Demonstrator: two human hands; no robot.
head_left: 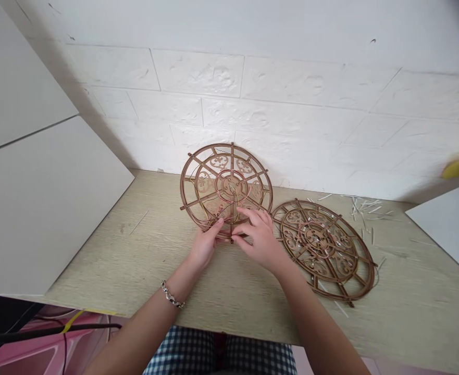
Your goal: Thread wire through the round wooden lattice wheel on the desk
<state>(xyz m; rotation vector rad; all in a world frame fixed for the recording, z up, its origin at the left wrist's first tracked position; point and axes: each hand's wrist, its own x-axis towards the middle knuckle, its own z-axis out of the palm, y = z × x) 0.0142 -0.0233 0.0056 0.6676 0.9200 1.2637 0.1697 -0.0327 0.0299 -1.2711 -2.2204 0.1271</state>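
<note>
A round brown openwork frame, with spokes and scroll-shaped cutouts, is tilted up off the table toward the wall. My left hand grips its lower rim, thumb on the near face and fingers behind. Over the lower spoke, my right hand has its thumb and fingers curled close together at the rim; what they pinch is too small to make out. A thin yellowish wire runs from the hub down toward the right fingertips. Red and yellow wires also loop around the frame's inner rings.
A second round brown frame, wired alike, lies flat at the right, close to the held one. Scattered white strips lie on the table near the wall. White panels stand at the left; another panel is at the right.
</note>
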